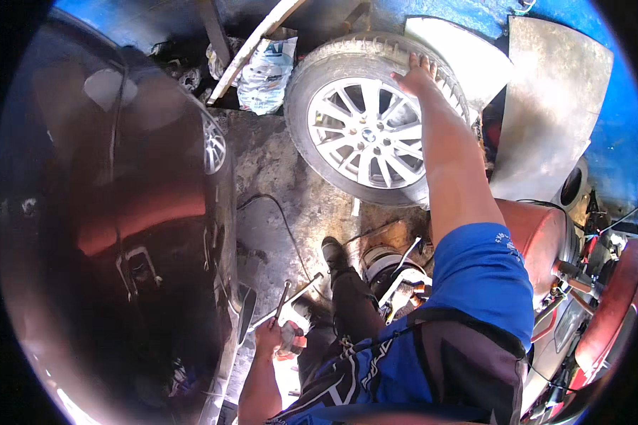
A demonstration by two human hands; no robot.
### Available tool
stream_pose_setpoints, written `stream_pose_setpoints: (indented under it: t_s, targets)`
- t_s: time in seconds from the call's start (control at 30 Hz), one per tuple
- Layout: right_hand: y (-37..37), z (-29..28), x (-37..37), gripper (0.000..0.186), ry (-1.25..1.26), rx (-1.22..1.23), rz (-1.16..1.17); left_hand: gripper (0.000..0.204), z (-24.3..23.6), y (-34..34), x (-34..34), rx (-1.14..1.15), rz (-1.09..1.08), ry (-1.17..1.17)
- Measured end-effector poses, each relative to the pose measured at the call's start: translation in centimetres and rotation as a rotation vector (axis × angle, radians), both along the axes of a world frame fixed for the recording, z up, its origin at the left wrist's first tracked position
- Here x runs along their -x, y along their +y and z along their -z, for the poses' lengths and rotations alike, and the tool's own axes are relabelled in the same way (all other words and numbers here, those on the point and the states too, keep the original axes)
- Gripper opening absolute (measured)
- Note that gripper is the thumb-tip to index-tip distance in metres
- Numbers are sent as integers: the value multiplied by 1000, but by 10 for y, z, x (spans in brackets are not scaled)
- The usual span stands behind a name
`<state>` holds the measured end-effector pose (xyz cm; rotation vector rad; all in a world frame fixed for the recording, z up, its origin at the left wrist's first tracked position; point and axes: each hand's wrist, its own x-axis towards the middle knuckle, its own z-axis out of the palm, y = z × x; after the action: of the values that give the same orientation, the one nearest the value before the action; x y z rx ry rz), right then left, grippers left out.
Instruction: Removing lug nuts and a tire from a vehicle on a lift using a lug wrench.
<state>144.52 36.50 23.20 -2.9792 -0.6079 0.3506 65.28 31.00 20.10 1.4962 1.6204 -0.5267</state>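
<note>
Blue shirt sleeve is closest to my eyes. Past it, my right hand reaches up and rests flat on the top of the car wheel, fingers spread a little over the tyre tread. That wheel stands on its edge on the dirty ground, leaning back toward the grey panels, and its silver spokes face me. Its round middle points at me, so it could roll left or right. I think I should press down gently so it stays put. My left hand is low, beside the dark car, with its fingers curled tight around a metal wrench that points up and away.
</note>
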Motion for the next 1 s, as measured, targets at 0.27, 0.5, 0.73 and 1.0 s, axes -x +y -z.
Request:
stream_pose_setpoints:
  t_s: [0.27,0.5,0.73,1.0]
  targets:
    - [-56,30,156,45,140,-76,-306,21,1,-8,28,-290,264,-357]
    - [-111,19,448,56,557,28,-999,29,-10,-28,34,-283,157,-370]
    - [-74,3,615,45,522,163,-1443,34,-45,-37,74,-77,127,-276]
    - [-52,-12,727,39,501,75,-1838,32,-141,-94,157,-338,-177,-319]
